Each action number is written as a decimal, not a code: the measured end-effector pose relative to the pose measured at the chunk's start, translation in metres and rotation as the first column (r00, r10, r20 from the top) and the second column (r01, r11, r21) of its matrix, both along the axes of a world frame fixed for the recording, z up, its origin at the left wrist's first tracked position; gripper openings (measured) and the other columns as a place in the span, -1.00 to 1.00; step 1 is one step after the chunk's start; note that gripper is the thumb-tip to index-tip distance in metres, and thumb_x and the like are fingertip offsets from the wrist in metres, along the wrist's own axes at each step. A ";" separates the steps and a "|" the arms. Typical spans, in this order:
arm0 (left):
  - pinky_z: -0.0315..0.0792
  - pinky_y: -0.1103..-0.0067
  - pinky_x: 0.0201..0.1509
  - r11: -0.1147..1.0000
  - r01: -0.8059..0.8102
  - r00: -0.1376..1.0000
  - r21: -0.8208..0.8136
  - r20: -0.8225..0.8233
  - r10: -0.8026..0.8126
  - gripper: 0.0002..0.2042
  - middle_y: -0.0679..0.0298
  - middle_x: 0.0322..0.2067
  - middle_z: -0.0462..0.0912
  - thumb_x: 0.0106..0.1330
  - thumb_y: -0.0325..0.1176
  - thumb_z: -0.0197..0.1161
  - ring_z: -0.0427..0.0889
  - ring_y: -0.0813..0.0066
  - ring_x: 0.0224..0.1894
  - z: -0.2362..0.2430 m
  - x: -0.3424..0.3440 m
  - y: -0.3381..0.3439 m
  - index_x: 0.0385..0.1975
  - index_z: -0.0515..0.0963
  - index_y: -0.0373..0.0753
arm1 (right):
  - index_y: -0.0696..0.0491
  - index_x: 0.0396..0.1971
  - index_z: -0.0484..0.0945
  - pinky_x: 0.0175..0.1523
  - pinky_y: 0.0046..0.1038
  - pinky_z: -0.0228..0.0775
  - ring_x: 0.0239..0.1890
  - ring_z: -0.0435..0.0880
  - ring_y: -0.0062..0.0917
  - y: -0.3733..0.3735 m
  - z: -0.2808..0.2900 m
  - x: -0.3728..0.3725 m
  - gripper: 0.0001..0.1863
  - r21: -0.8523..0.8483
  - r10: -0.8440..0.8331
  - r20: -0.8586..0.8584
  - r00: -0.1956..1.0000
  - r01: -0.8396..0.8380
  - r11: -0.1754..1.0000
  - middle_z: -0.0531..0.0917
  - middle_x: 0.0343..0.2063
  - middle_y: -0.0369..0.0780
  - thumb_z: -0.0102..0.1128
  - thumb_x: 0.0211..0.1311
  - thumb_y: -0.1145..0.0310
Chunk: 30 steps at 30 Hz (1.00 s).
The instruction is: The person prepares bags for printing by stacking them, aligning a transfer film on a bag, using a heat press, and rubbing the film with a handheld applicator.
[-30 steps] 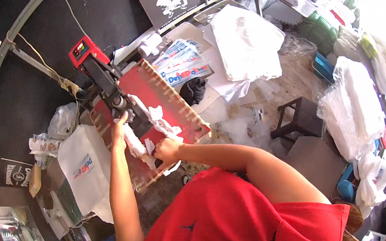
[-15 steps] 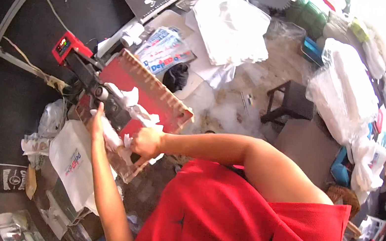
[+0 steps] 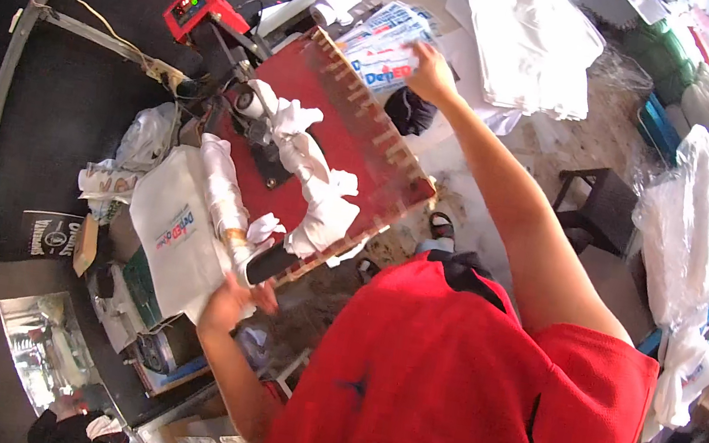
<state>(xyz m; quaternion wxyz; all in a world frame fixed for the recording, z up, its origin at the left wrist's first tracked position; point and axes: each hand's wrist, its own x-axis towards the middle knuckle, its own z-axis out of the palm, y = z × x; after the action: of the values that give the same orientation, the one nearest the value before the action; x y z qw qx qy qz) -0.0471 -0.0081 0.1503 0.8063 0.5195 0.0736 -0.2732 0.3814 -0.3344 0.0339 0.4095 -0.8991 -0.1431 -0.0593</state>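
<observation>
At the near end of a red-topped, wooden-edged work stand, my left hand is open with its fingers spread. Close to its fingertips lies the near end of a long bar wrapped in white cloth and brownish tape. Crumpled white cloth drapes along another part beside it, over the red surface. My right hand is stretched out to the far side, at the right edge of several printed sheets in blue and red. Its slightly blurred fingers bend over them; whether they grip a sheet is unclear.
A red control box with a lit display stands behind the stand. White fabric is stacked beyond the sheets, and a black cloth lies below them. A white printed cloth hangs at left. A dark stool stands right.
Both hands have left the bar. My right hand has moved far and right to the sheets; my left hand has come back to the near end. The view has shifted too.
</observation>
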 end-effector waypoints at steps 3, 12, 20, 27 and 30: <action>0.53 0.41 0.02 0.985 0.146 0.972 0.091 -0.200 -0.126 -0.51 0.16 -0.18 0.64 0.54 0.01 -0.04 0.65 0.35 -0.12 -0.016 -0.040 -0.026 0.15 0.42 -0.32 | -0.37 0.37 0.28 0.28 0.19 0.21 0.45 0.03 0.14 0.001 -0.089 0.000 -0.04 -0.614 0.314 -0.223 0.923 -0.383 0.690 -0.06 0.50 0.00 0.53 -0.15 0.17; 0.46 0.47 0.11 0.828 0.306 0.935 0.470 -0.311 -0.169 -0.49 0.25 -0.03 0.59 0.56 0.05 -0.07 0.57 0.47 0.01 -0.066 -0.027 -0.101 0.19 0.41 -0.29 | -0.15 0.05 0.61 0.18 -0.04 0.45 0.31 0.25 0.00 -0.028 -0.172 -0.083 -0.45 -0.550 0.181 -0.108 0.978 -0.210 0.808 0.31 0.26 -0.03 0.36 -0.09 0.30; 0.28 0.53 0.34 0.882 0.292 0.952 0.369 -0.023 -0.305 -0.54 0.19 0.17 0.51 0.59 -0.10 -0.08 0.43 0.47 0.24 -0.085 0.030 -0.135 0.25 0.38 -0.34 | 0.14 -0.37 0.59 -0.12 -0.36 0.53 -0.33 0.68 -0.41 -0.116 -0.117 -0.102 -0.77 0.597 0.174 -0.774 0.609 0.609 0.522 0.67 -0.43 -0.20 0.19 -0.10 0.42; 0.37 0.43 0.27 0.785 0.189 0.780 0.589 0.396 -0.485 -0.64 0.09 0.09 0.58 0.37 -0.41 0.23 0.56 0.27 0.14 -0.051 0.099 -0.191 0.16 0.48 -0.24 | 0.25 -0.30 0.59 0.00 -0.30 0.57 -0.27 0.72 -0.27 -0.183 -0.052 -0.189 -0.69 0.690 0.658 -0.583 0.476 0.718 0.091 0.73 -0.31 -0.06 0.06 -0.04 0.40; 0.25 0.32 0.39 0.679 -0.190 0.459 0.709 0.676 -0.576 -0.44 0.08 0.29 0.41 0.15 -0.47 0.39 0.38 0.09 0.29 -0.036 0.118 -0.221 0.21 0.46 -0.15 | 0.20 -0.27 0.60 -0.04 -0.32 0.59 -0.31 0.73 -0.34 -0.165 -0.035 -0.219 -0.68 0.608 0.651 -0.677 0.345 0.760 0.230 0.74 -0.32 -0.12 0.11 0.03 0.30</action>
<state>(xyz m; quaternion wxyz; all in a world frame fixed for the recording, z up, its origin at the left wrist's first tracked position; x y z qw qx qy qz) 0.0706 -0.2292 0.1147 0.4221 0.8509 -0.3121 -0.0208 0.1626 -0.4994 -0.0015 0.8550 -0.2721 0.2386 0.3715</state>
